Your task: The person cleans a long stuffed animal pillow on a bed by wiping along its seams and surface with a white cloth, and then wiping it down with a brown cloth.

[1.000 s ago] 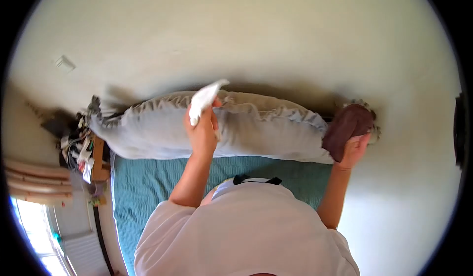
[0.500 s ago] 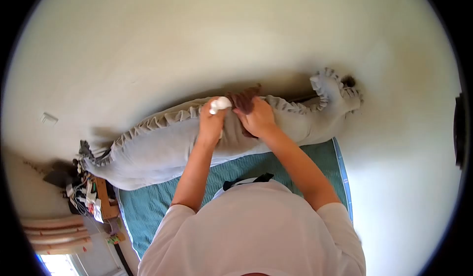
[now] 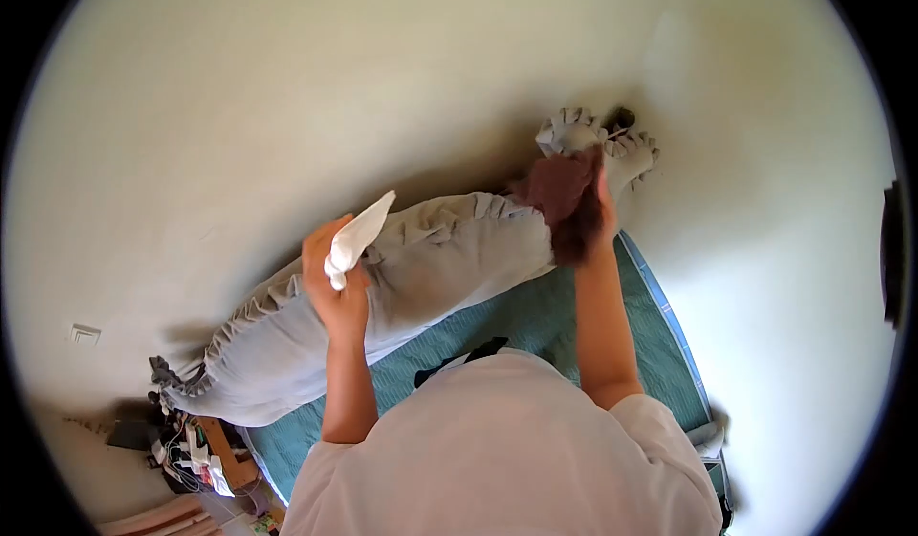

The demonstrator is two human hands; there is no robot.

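Note:
My left hand (image 3: 335,283) is closed around a white, tapered object (image 3: 356,238) whose pointed end leans up and to the right; its exact kind is unclear. My right hand (image 3: 604,213) grips a dark brown cloth (image 3: 562,196), which hangs bunched on the hand's left side. Behind both hands stretches a padded headboard in a grey cover with a ruffled edge (image 3: 449,263). The brown cloth overlaps the right part of this cover; whether it touches it cannot be told.
A bed with a teal quilted sheet (image 3: 512,302) lies between my body and the headboard. At the lower left, a wooden stand (image 3: 225,452) sits beside cables and clutter. A switch plate (image 3: 85,334) is on the wall (image 3: 459,77).
My hands, close together before, have moved apart. The left has gone left and down with the white object; the right has gone right with the brown cloth. The view has shifted.

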